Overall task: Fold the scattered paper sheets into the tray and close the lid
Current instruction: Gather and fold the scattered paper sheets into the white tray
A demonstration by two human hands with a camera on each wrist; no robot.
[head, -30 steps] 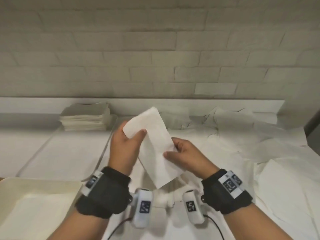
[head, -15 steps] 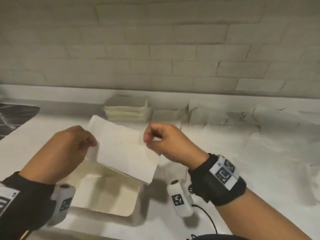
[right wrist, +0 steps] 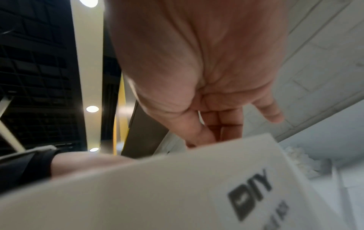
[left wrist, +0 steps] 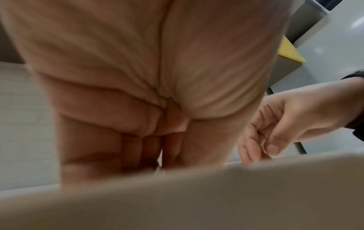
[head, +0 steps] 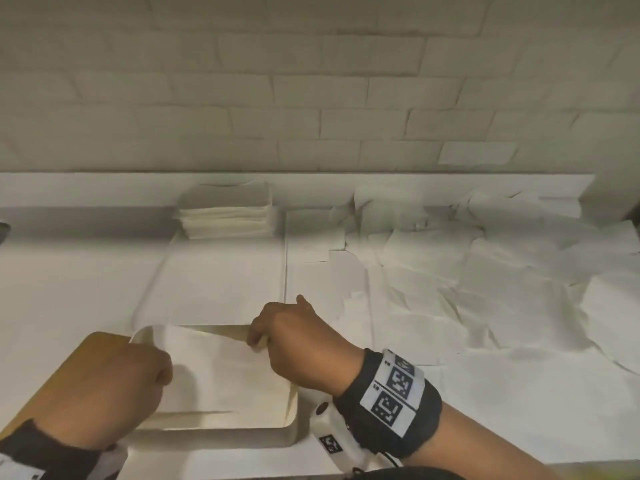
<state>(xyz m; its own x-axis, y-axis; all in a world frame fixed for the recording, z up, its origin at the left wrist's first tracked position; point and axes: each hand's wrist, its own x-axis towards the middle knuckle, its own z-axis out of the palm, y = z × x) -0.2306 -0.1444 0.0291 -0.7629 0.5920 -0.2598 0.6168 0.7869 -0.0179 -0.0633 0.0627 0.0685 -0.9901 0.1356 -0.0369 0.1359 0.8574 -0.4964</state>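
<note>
A folded white paper sheet (head: 221, 372) lies down in the cream tray (head: 292, 407) at the table's front left. My left hand (head: 114, 379) holds the sheet's left edge with curled fingers, over the tray's left side. My right hand (head: 287, 336) pinches the sheet's far right corner at the tray's back rim. In the left wrist view my left hand (left wrist: 149, 147) is curled, its fingertips hidden behind the tray wall (left wrist: 197, 194). In the right wrist view my right hand (right wrist: 208, 127) points down behind the tray's outer wall (right wrist: 157, 186), which is printed "DIY".
A wooden board (head: 74, 362) lies under my left hand beside the tray. A stack of folded sheets (head: 227, 216) stands by the back wall. Several loose unfolded sheets (head: 485, 289) cover the table's right half. A large flat sheet (head: 221, 278) lies behind the tray.
Both hands have carried the folded sheet from mid-air down to the left and lowered it into the tray. My view has tilted down toward the tray.
</note>
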